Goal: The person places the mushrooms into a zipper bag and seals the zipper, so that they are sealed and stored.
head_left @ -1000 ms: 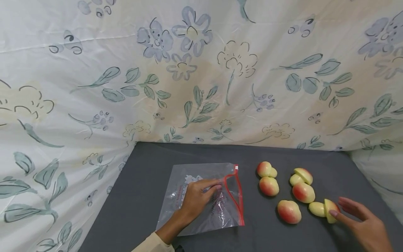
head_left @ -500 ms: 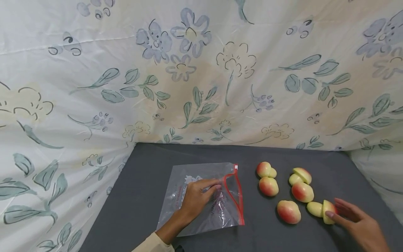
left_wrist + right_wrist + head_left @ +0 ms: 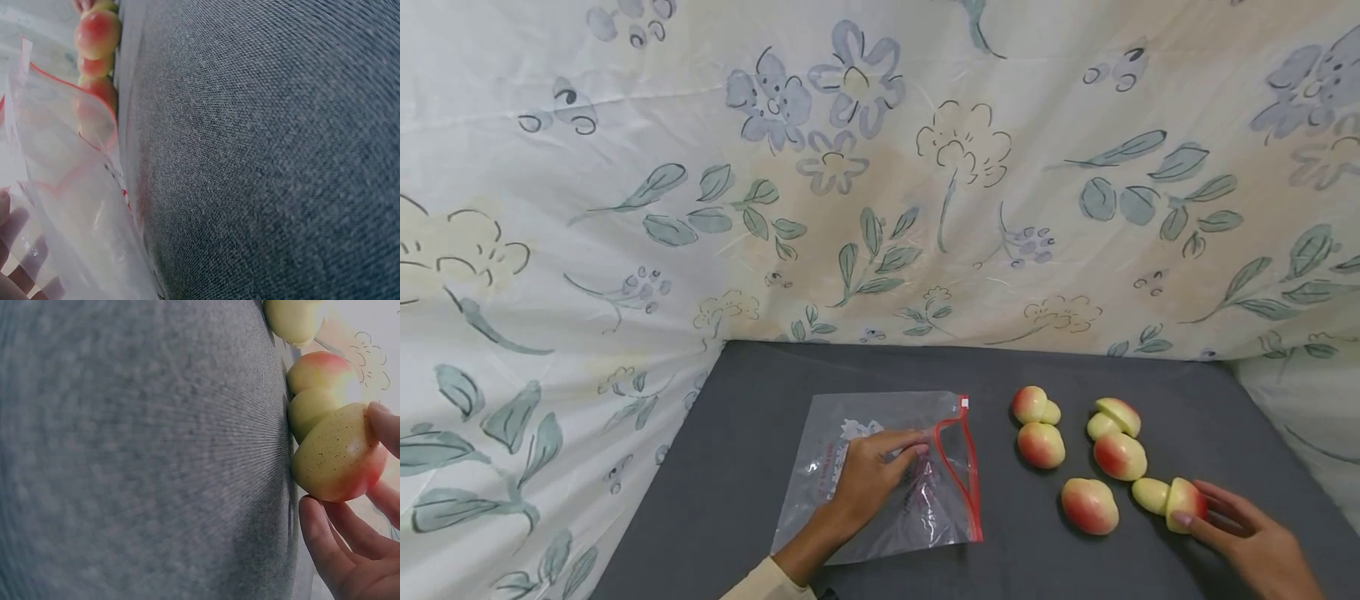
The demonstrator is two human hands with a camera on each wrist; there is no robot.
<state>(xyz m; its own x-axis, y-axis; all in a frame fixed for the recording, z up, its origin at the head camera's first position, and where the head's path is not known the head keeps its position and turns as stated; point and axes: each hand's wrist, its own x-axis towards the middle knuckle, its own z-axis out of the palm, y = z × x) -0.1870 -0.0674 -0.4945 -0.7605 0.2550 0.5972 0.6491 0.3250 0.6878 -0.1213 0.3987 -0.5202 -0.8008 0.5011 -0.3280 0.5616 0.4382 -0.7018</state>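
Note:
A clear zip bag [image 3: 880, 517] with a red zip edge lies on the dark cloth; my left hand [image 3: 868, 479] pinches its upper layer near the partly parted mouth. In the left wrist view the bag [image 3: 81, 206] rises beside the fingers of the left hand [image 3: 19, 250]. At the right, my right hand [image 3: 1258, 537] grips a red-and-yellow fruit piece [image 3: 1186, 505] between thumb and fingers. The right wrist view has the speckled piece [image 3: 340, 453] against the thumb of the right hand [image 3: 356, 531]. A smaller yellow piece [image 3: 1150, 496] touches its left side.
Between the bag and my right hand lie several more pieces: a lone one [image 3: 1090, 506], a group at the back right [image 3: 1120, 457], and another group [image 3: 1041, 445] nearer the bag. A floral curtain [image 3: 880, 167] hangs behind the dark cloth [image 3: 737, 425].
My right hand has moved slightly left and its fingers have closed round the fruit piece, which has turned to show more red. The left hand stays at the bag.

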